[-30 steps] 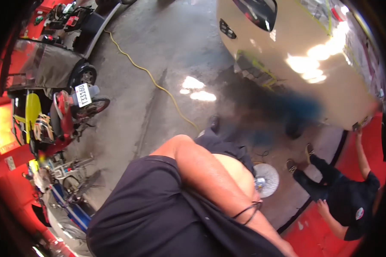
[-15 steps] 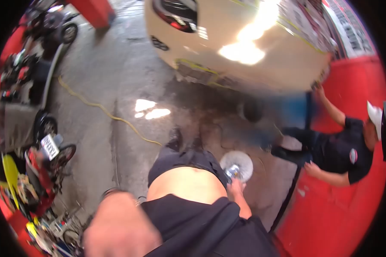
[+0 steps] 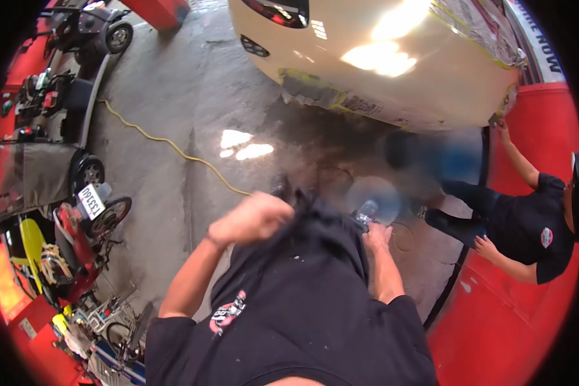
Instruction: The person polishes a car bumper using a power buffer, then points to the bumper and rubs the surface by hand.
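My right hand (image 3: 377, 237) is wrapped round the grip of a polisher (image 3: 367, 211) beside my right hip. Its round pale pad (image 3: 381, 193) faces away from the hand and looks smeared. In front of my waist, my left hand (image 3: 256, 217) has its fingers closed on the hem of my black T-shirt (image 3: 302, 302). The shirt is pulled outward there and covers my belly. Beyond my feet stands a cream car body (image 3: 341, 38), glossy under the lights, with masking tape and film along its edges.
A co-worker (image 3: 521, 225) on the right reaches one hand to the car's corner, beside a red wall (image 3: 514, 309). A yellow cord (image 3: 167, 140) crosses the concrete floor (image 3: 148, 186). Motorcycles (image 3: 77, 238) and a vehicle (image 3: 32, 174) line the left. A red post (image 3: 157, 11) stands behind.
My left hand has moved from close below the camera down to my waist. The raised shirt has come down over my bare belly. The polisher remains in my right hand.
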A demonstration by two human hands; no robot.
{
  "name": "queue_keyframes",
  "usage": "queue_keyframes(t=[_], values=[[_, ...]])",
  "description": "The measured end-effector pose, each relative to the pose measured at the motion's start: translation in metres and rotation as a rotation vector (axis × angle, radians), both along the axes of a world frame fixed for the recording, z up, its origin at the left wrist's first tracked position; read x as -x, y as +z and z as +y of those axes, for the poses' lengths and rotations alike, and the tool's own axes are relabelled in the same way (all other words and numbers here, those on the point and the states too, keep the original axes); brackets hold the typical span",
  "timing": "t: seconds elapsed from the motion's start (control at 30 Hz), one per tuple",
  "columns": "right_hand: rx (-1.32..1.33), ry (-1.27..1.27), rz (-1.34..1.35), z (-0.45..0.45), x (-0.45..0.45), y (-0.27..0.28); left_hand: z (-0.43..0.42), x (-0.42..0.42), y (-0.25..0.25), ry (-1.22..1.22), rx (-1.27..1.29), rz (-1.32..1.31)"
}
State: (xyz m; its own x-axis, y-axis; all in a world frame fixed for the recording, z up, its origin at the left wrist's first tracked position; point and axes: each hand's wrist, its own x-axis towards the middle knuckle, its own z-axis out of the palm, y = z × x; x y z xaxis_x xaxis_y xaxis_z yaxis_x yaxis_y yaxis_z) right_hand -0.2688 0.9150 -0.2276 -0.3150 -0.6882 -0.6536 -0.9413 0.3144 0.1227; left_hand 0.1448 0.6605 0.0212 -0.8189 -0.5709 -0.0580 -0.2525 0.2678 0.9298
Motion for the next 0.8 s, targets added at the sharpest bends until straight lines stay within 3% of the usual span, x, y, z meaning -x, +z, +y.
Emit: queue_keyframes(t=[0.07, 0.13, 0.17, 0.23, 0.37, 0.47, 0.57, 0.63, 0.73, 0.8], values=[[-0.058, 0.026, -0.05, -0.02, 0.005, 0.001, 0.017, -0.076, -0.099, 0.145, -0.101, -0.656], [0.039, 0.143, 0.039, -0.04, 0.003, 0.001, 0.057, -0.15, -0.172, 0.235, 0.061, -0.904], [0.033, 0.141, 0.025, -0.043, 0.001, 0.003, 0.061, -0.15, -0.168, 0.23, 0.057, -0.918], [0.245, 0.274, 0.0, -0.07, 0.003, 0.009, 0.053, -0.13, -0.164, 0.418, 0.079, -0.615], [0.277, 0.347, -0.095, -0.13, -0.021, 0.045, 0.008, 0.01, -0.116, 0.208, 0.22, -0.322], [0.578, 0.494, -0.245, -0.159, -0.046, 0.068, 0.008, 0.087, -0.121, 0.06, 0.333, -0.18], [0.664, 0.489, -0.375, -0.189, -0.085, 0.089, 0.011, 0.103, -0.131, 0.069, 0.506, -0.226], [0.695, 0.545, -0.437, -0.211, -0.111, 0.113, 0.011, 0.089, -0.149, 0.112, 0.446, -0.351], [0.709, 0.605, -0.541, -0.237, -0.152, 0.13, 0.004, 0.056, -0.138, 0.309, 0.3, -0.459], [0.718, 0.62, -0.544, -0.254, -0.182, 0.134, -0.01, 0.035, -0.129, 0.292, 0.304, -0.559]])
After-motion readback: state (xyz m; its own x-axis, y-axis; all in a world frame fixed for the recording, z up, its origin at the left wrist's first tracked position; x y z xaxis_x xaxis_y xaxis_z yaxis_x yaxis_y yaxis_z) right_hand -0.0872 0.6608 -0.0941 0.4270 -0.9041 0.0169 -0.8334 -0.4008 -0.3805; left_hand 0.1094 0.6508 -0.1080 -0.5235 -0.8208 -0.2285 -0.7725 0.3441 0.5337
